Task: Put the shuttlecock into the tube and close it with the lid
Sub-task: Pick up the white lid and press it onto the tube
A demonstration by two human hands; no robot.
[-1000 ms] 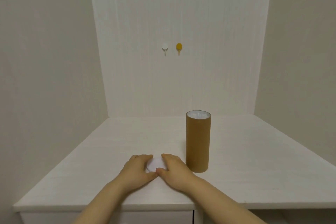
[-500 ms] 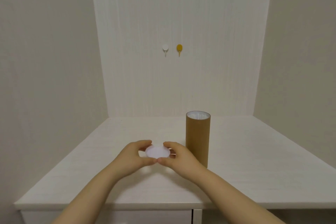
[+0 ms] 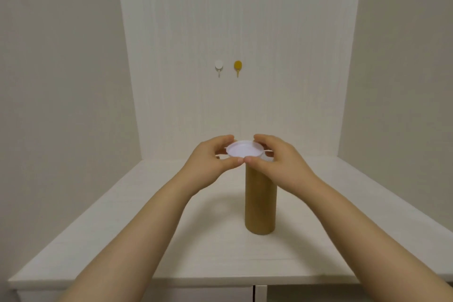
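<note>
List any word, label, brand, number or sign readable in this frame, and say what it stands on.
None can be read.
Brown tube: plain side, no print showing.
White lid, held by the left hand and right hand: blank.
White hook and yellow hook on the wall: unmarked.

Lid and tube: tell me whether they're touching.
Cannot tell. In the head view both hands hold the lid by its rim at the top of the tube, but the fingers hide the tube's mouth.
</note>
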